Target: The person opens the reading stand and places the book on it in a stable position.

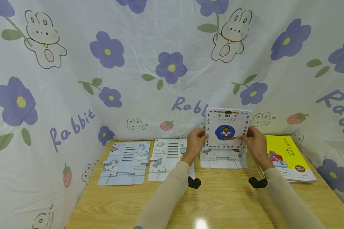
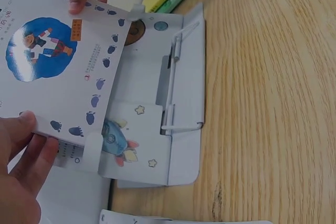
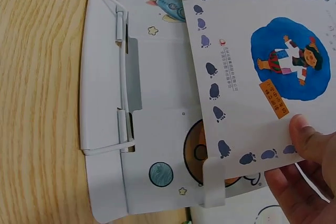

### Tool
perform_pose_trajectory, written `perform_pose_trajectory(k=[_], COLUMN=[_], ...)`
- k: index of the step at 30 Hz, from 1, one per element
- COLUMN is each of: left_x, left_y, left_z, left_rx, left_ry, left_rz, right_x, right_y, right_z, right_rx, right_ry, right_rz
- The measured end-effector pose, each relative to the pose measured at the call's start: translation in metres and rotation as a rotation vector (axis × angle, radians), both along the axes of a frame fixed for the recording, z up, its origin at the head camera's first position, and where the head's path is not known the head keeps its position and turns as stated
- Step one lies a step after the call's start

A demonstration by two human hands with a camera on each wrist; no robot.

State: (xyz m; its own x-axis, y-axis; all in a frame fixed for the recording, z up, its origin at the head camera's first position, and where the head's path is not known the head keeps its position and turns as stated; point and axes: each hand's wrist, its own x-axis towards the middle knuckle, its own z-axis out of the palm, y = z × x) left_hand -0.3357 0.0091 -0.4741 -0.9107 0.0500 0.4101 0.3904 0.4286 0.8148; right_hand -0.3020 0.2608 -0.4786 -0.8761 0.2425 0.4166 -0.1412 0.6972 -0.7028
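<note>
A white picture book (image 1: 215,140) with a footprint border and a blue round picture faces me, upright. My left hand (image 1: 195,143) pinches its left edge between thumb and fingers. On the opposite edge, my right hand (image 1: 257,144) pinches it likewise. Behind and below the book stands a white metal book stand (image 1: 223,163) with rocket and planet prints, partly hidden by it. The book's lower edge is right at the stand's side clips (image 3: 213,182), seen in the right wrist view. A wire prop (image 2: 181,127) lies along the stand's foot in the left wrist view.
Two more book stands lie to the left, one with unicorns (image 1: 123,165), one marked "Tiny universe" (image 1: 160,156). A yellow book (image 1: 289,156) rests on a pile at the right. A rabbit-print curtain (image 1: 149,95) hangs behind the wooden table (image 1: 218,203).
</note>
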Motion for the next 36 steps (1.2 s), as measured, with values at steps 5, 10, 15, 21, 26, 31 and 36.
perform_pose_trajectory(k=[5, 10, 15, 21, 26, 31, 36], left_x=[0.000, 0.000, 0.000, 0.004, 0.007, 0.011, 0.014], left_y=[-0.001, -0.002, -0.003, 0.000, 0.002, 0.003, 0.004], left_z=[-0.005, -0.008, -0.011, -0.017, -0.019, -0.019, -0.021], left_rx=[-0.041, -0.074, -0.101, -0.142, -0.192, -0.216, -0.284], left_ry=[-0.055, -0.096, -0.113, -0.123, -0.105, -0.129, -0.109], left_rz=[0.001, 0.002, -0.020, -0.008, 0.022, 0.033, 0.072], right_x=[0.001, 0.000, -0.002, -0.001, 0.001, 0.004, 0.006], right_y=[-0.001, 0.000, 0.000, -0.001, -0.002, -0.004, -0.005], right_z=[-0.005, -0.009, -0.014, -0.020, -0.023, -0.026, -0.027], right_rx=[0.004, 0.028, 0.061, 0.069, 0.068, 0.068, 0.064], right_ry=[-0.051, -0.042, -0.033, -0.074, -0.094, -0.124, -0.149], right_rz=[0.023, 0.042, 0.039, 0.019, 0.007, -0.002, 0.006])
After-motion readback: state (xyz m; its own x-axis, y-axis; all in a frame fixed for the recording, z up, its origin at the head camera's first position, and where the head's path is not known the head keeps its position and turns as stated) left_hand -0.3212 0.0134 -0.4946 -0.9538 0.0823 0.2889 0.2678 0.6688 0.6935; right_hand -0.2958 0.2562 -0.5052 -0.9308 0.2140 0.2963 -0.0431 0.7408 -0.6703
